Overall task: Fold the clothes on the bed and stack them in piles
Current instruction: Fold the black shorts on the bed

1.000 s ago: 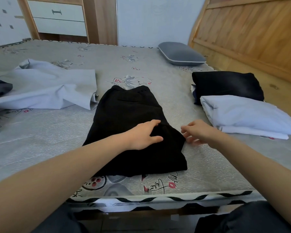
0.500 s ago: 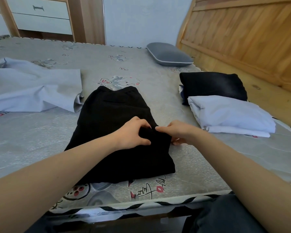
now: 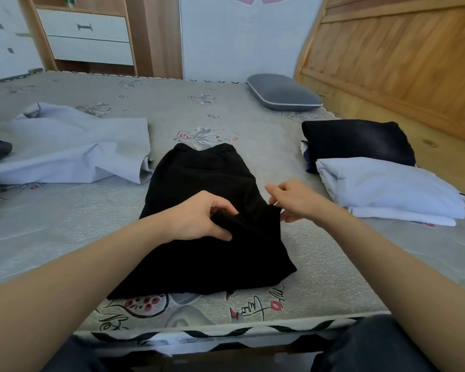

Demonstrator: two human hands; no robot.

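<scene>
Grey floral-printed mattress [image 3: 226, 108], wooden headboard [image 3: 400, 57] to the right, grey oval pillow [image 3: 283, 93] at the far edge. Item: black knit garment [image 3: 204, 210], partly folded, lying lengthwise at centre with its waistband pointing away from the person. Left hand [image 3: 199, 220]: thumb and curled fingers pinch a raised ridge of the black fabric at mid-length. Right hand [image 3: 293, 200]: fingers curled at the garment's right edge, apparently nipping the same ridge; exact contact cannot be told. Beyond the right fingers: folded white cloth [image 3: 387, 191] resting against a folded black garment [image 3: 360, 142]. Beyond the left fingers, well apart: unfolded pale lavender garment [image 3: 73, 146]. Risk, as judged: uneven pull between the two pinches could skew the fold, or loose knit could slip free and collapse.
</scene>
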